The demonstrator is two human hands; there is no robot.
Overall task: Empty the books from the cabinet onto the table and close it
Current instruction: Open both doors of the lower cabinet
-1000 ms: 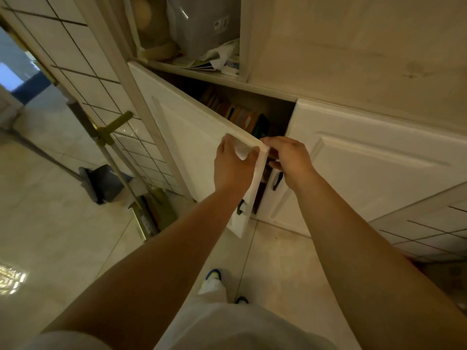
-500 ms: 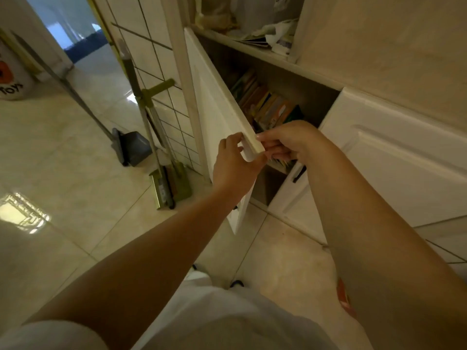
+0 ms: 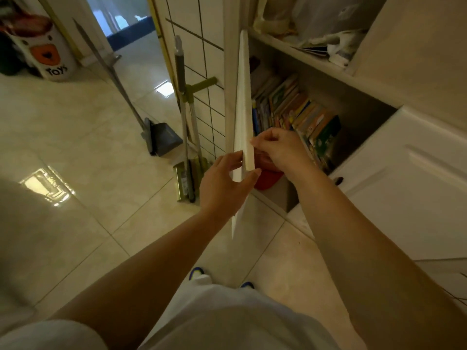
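The white left cabinet door (image 3: 243, 102) stands swung wide, edge-on to me. My left hand (image 3: 223, 186) grips its top outer corner from the outside. My right hand (image 3: 280, 150) pinches the same corner from the inside. Inside the cabinet a row of colourful books (image 3: 298, 112) leans on a shelf. The right cabinet door (image 3: 409, 188) is shut, with a small dark knob at its left edge. Something red (image 3: 267, 179) sits below the books, partly hidden by my hands.
A grey dustpan (image 3: 164, 138) with a long handle and a green-clipped mop (image 3: 187, 117) lean on the tiled wall left of the door. A white toy bin (image 3: 48, 54) stands far left. An open shelf above holds bags and papers (image 3: 323, 44). My feet show on the tiled floor (image 3: 101, 152).
The left door has swung from partly open to wide open, with both hands staying on its corner. My view has shifted left, and the row of books has come into full sight.
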